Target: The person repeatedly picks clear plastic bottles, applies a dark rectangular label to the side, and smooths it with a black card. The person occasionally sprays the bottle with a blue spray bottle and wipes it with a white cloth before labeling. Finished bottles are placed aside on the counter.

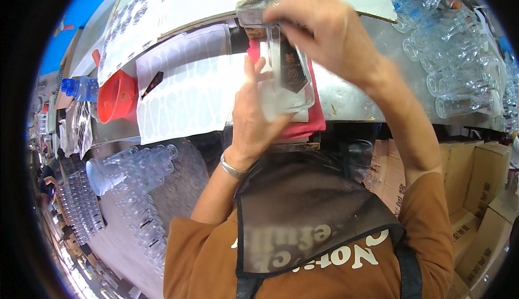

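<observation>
A clear glass bottle lies tilted away from me, its neck on a cloth-wrapped rest. On its side is a dark pointed label with reddish printed characters. My left hand is closed around the bottle's lower left side, thumb near the base. Slightly blurred, my right hand curls over the bottle's neck and shoulder, covering the label's upper end. A red cloth and white paper lie beneath the bottle.
Left on the metal table are a white backing sheet with one dark label, a red plastic container and a printed label sheet. Clear bottles crowd the right; more bottles stand lower left. Cardboard boxes are lower right.
</observation>
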### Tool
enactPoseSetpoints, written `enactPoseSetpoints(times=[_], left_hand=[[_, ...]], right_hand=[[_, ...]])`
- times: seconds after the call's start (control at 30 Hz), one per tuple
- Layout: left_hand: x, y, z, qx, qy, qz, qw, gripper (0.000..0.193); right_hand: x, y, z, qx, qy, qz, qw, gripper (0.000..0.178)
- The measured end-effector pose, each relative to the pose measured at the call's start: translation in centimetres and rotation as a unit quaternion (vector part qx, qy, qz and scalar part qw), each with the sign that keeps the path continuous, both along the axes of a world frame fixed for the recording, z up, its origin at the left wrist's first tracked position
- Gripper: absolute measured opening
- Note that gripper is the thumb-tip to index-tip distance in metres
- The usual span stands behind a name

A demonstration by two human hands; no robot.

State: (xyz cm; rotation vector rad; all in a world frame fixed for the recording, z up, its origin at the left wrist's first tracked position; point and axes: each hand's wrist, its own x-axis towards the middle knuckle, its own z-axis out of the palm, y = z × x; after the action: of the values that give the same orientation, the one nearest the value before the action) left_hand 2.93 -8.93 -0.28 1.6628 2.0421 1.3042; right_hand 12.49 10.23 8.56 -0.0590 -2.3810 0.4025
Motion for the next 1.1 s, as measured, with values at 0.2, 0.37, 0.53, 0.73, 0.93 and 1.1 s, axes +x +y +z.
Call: enactPoseSetpoints(times=[0.2,0.37,0.53,0.73,0.93,1.1], left_hand=[[0.0,-0.1,-0.4,0.016,-0.031,-0.009,0.999,0.125],[-0.3,0.3,-0.2,0.014,-0.051,-0.016,0.998,0.120],[-0.6,-0.1,-0.6,0.013,-0.057,-0.025,0.998,0.115],[-0.8,0.0,-1.0,0.014,-0.074,-0.030,0.997,0.111],[-0.2,0.1,-0.4,0.014,-0.075,-0.017,0.997,0.108],[-0.3,0.1,0.0,0.001,-0.055,-0.023,0.998,0.117]], right_hand=[[3.1,-4.6,-0.7,-0.098,-0.169,0.101,0.976,0.029],[2.0,0.1,-2.1,-0.185,0.029,0.009,0.982,0.024],[6.0,-5.2,-2.5,-0.218,-0.048,0.123,0.967,0.025],[7.7,-5.6,-4.7,-0.232,-0.014,0.138,0.963,0.028],[4.5,-1.0,-3.7,-0.228,0.021,-0.017,0.973,0.025],[0.9,2.1,-0.2,-0.137,-0.017,-0.060,0.989,0.027]])
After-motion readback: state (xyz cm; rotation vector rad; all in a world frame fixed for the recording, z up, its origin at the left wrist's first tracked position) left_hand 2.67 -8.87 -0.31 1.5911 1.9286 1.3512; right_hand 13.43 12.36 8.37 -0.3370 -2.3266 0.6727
